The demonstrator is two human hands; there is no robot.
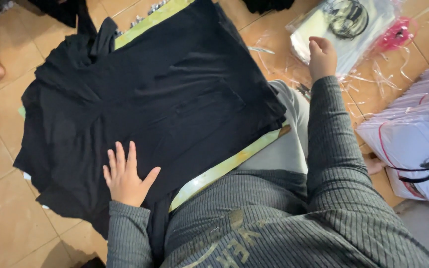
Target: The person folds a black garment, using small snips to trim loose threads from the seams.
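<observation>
Nearest the camera, the left hand point(125, 176) lies flat and open, fingers spread, palm down on the near edge of a black garment point(160, 99); it presses the cloth and grips nothing. The garment is one folded piece (there may be more layers under it; I cannot tell), spread over a yellow-green board point(224, 166) that shows as a strip along its near edge and again at the far side; both rest partly on the person's lap and partly over the tan floor tiles point(1, 213). To the right, a stack of white plastic packages point(413, 139) lies on the floor, several of them, with one black cord point(425, 171) across the nearest. Farther off, the right hand point(322, 57) reaches out, fingers loosely curled and not closed round anything, resting on a pile of clear flat bags point(353, 34); one dark round print shows on the top bag, and one crumpled pink wrapper point(395, 34) lies just beside the pile.
</observation>
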